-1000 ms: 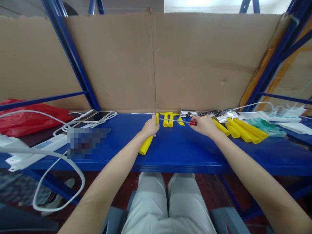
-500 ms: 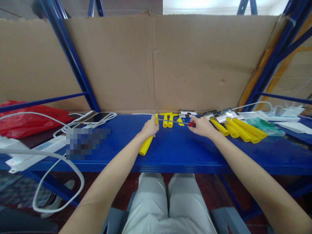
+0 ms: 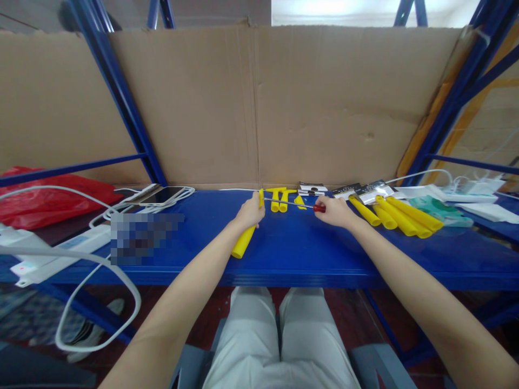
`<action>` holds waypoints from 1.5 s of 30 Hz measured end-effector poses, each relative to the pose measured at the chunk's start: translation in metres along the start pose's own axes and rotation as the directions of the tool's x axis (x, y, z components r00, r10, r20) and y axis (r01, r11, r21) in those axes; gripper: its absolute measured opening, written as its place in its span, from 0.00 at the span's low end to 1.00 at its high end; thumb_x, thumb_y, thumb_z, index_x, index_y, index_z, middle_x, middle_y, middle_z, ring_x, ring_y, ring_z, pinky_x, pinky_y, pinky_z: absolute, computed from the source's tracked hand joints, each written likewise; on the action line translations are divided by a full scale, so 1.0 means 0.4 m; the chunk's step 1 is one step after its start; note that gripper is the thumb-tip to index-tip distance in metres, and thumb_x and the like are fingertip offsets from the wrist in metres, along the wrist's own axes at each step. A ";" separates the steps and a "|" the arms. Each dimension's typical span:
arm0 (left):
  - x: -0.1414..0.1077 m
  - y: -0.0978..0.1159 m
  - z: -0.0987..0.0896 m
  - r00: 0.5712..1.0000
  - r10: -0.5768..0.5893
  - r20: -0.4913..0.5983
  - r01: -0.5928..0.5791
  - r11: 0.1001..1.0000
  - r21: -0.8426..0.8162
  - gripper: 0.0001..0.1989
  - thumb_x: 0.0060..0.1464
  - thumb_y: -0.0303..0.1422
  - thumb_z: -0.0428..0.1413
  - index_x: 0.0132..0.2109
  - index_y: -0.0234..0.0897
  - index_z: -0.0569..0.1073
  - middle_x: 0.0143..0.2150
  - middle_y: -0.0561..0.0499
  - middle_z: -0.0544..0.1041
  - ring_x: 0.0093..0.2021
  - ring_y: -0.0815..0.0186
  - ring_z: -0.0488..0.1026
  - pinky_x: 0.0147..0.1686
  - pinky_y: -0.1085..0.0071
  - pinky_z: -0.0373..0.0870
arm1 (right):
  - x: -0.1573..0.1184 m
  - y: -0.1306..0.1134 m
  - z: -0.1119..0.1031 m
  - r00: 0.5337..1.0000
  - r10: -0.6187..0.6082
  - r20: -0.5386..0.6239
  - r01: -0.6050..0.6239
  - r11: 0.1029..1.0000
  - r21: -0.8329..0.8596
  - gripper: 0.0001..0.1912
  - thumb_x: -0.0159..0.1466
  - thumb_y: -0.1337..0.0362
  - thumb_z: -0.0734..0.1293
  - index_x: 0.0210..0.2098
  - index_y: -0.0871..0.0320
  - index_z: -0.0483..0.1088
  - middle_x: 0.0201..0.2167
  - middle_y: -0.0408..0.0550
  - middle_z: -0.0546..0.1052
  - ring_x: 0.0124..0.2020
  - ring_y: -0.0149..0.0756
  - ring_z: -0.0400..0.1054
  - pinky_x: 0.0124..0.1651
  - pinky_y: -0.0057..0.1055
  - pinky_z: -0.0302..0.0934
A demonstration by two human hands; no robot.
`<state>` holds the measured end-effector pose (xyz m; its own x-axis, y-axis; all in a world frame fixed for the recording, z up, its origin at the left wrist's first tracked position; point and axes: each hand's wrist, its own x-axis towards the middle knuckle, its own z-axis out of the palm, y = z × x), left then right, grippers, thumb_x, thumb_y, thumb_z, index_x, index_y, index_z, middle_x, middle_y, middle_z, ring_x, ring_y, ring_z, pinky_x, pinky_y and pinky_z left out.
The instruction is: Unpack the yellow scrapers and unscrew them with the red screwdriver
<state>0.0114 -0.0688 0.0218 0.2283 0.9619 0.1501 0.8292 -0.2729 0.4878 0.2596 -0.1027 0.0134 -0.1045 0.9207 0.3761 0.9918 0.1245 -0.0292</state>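
Observation:
My left hand [image 3: 250,210] is closed around a yellow tube-shaped part [image 3: 244,243], whose round lower end slants toward me and whose upper end shows above my fingers. In my right hand [image 3: 335,210] is a screwdriver [image 3: 319,208] with a red handle. Its thin metal shaft runs left, with the tip meeting the upper end of the yellow part; the exact contact is too small to make out. Behind the shaft lie two yellow T-shaped pieces [image 3: 279,201] and a small yellow piece [image 3: 300,202].
Several yellow tubes [image 3: 401,216] and black-and-white packets [image 3: 375,192] lie on the right of the blue table [image 3: 292,254], beside a green plastic bag [image 3: 440,210]. To the left are a white power strip [image 3: 60,256], looping cables and a red bag [image 3: 57,200]. Cardboard [image 3: 324,108] stands behind.
Almost nothing differs. My right hand with the screwdriver has shifted very slightly to the right, while my left hand keeps its hold on the yellow part.

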 end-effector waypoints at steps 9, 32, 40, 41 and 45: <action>-0.001 0.002 -0.002 1.000 -0.014 0.012 0.013 1.000 0.024 0.11 0.57 0.30 0.45 0.48 0.35 0.56 0.43 0.39 0.75 0.19 0.68 0.73 0.19 0.75 0.67 | 0.003 0.015 -0.003 1.000 0.016 -0.003 -0.016 1.000 -0.012 0.07 0.53 0.61 0.61 0.28 0.56 0.70 0.33 0.48 0.77 0.36 0.42 0.69 0.36 0.35 0.54; 0.002 -0.005 0.002 1.000 -0.029 0.004 0.029 0.999 -0.035 0.14 0.56 0.30 0.45 0.50 0.34 0.56 0.43 0.38 0.75 0.17 0.68 0.72 0.19 0.73 0.67 | 0.036 -0.014 0.002 0.948 -0.266 0.176 0.170 0.888 0.427 0.10 0.56 0.61 0.66 0.36 0.60 0.72 0.36 0.51 0.76 0.37 0.36 0.70 0.40 0.31 0.63; 0.005 -0.010 0.006 1.000 0.001 -0.010 -0.001 0.999 -0.039 0.13 0.56 0.29 0.45 0.49 0.33 0.56 0.42 0.37 0.75 0.16 0.68 0.71 0.17 0.73 0.66 | 0.134 -0.195 0.054 0.935 -0.341 -0.100 0.342 0.788 0.512 0.05 0.59 0.68 0.62 0.33 0.60 0.70 0.32 0.48 0.75 0.31 0.31 0.68 0.37 0.29 0.61; 0.004 -0.010 0.007 1.000 0.002 -0.011 -0.002 0.999 -0.041 0.13 0.56 0.29 0.45 0.49 0.33 0.56 0.42 0.36 0.75 0.16 0.67 0.72 0.17 0.73 0.66 | 0.145 -0.214 0.062 0.946 -0.302 -0.118 0.316 0.776 0.546 0.04 0.59 0.68 0.62 0.32 0.61 0.69 0.31 0.48 0.75 0.31 0.31 0.68 0.37 0.29 0.61; 0.003 -0.009 0.006 1.000 0.013 0.001 -0.013 0.999 -0.050 0.12 0.57 0.30 0.44 0.49 0.33 0.57 0.41 0.37 0.76 0.17 0.67 0.72 0.17 0.73 0.66 | 0.177 -0.259 0.089 0.955 -0.223 -0.194 0.295 0.683 0.668 0.03 0.60 0.68 0.61 0.31 0.60 0.66 0.29 0.45 0.73 0.30 0.30 0.67 0.36 0.29 0.61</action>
<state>0.0099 -0.0665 0.0181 0.2396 0.9583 0.1560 0.7994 -0.2859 0.5283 0.1470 -0.0372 0.0100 -0.3062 0.7801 0.5456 0.5976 0.6037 -0.5277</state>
